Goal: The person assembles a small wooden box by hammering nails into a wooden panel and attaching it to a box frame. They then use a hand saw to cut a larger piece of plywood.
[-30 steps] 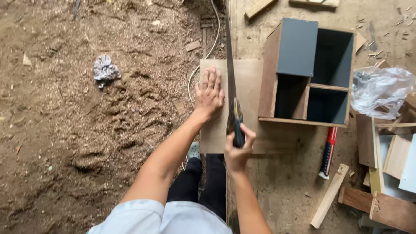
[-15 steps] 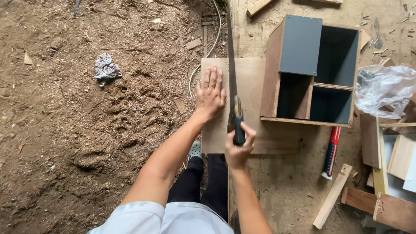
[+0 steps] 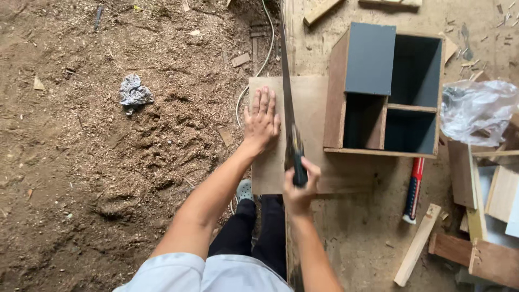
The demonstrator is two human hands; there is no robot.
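My right hand (image 3: pixel 299 190) grips the dark handle of a handsaw (image 3: pixel 288 116), its long blade standing on edge and running away from me across a flat plywood board (image 3: pixel 311 111). My left hand (image 3: pixel 261 120) lies palm down, fingers spread, on the board just left of the blade. The board rests on a bench edge above my dark trouser leg and shoe.
A wooden box with grey panels and open compartments (image 3: pixel 386 89) sits on the board's right side. A red-handled tool (image 3: pixel 413 189), wood offcuts (image 3: pixel 416 244) and a clear plastic bag (image 3: pixel 476 111) lie to the right. Sawdust-covered ground with a crumpled rag (image 3: pixel 134 92) and a white cable (image 3: pixel 263 54) fills the left.
The saw and my right hand have shifted only slightly along the cut line. My left hand stays flat on the board.
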